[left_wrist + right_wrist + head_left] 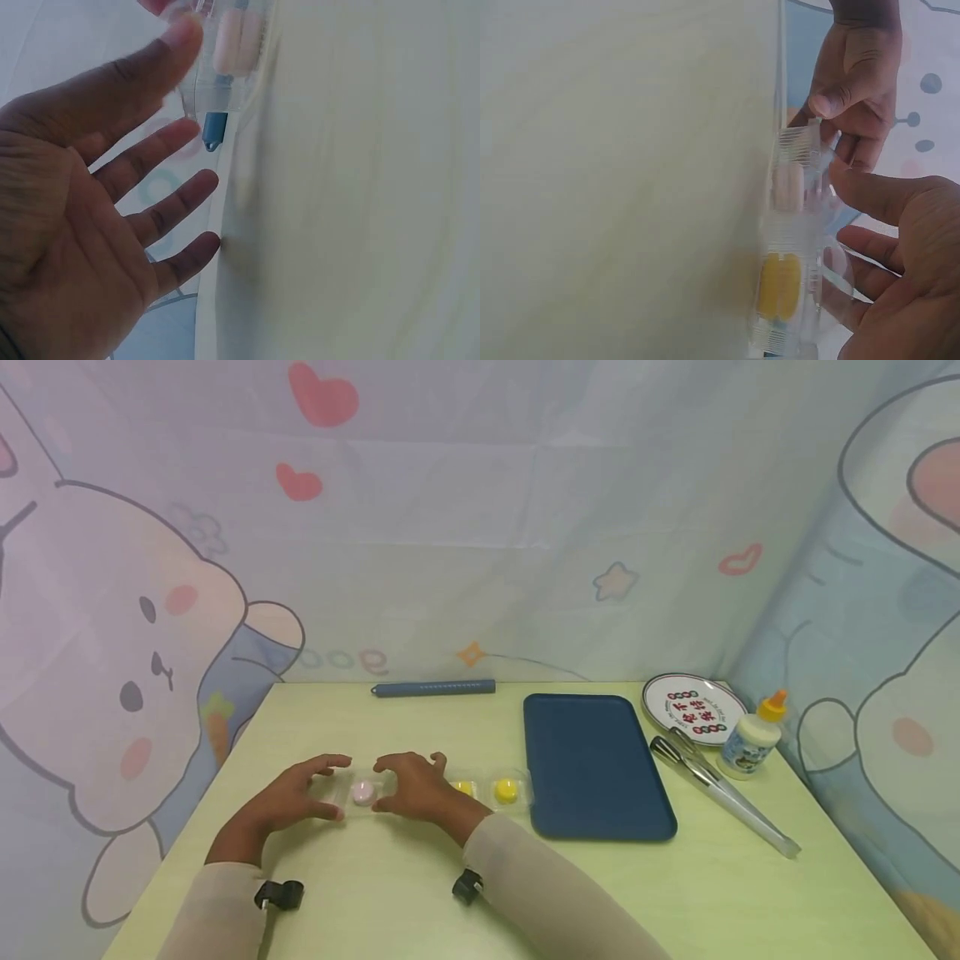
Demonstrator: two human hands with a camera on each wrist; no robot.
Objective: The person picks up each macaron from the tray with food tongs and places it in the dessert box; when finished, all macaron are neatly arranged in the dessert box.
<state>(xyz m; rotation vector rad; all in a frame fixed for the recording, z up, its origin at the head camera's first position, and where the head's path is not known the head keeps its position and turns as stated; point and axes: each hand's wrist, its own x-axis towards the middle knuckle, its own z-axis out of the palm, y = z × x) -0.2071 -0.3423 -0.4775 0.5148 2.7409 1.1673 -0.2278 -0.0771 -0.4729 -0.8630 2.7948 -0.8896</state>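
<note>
A long clear plastic box (438, 782) with ridged walls lies on the table. Inside it sit a pink macaron (363, 792) and yellow macarons (506, 790). My left hand (297, 792) holds the box's left end, thumb at the near side and fingertips at the far side; in the left wrist view its other fingers are spread. Farther along, past the pink macaron, my right hand (420, 787) grips the box across its width and partly covers a yellow one. The right thumb (855, 191) lies along the clear plastic edge in the right wrist view.
A dark blue tray (596, 768) lies at the box's right end. Right of it are a white plate (693, 706) with red writing, metal tongs (727, 797) and a squeeze bottle (750, 743) with an orange nozzle. A blue-grey stick (433, 688) lies along the table's back edge.
</note>
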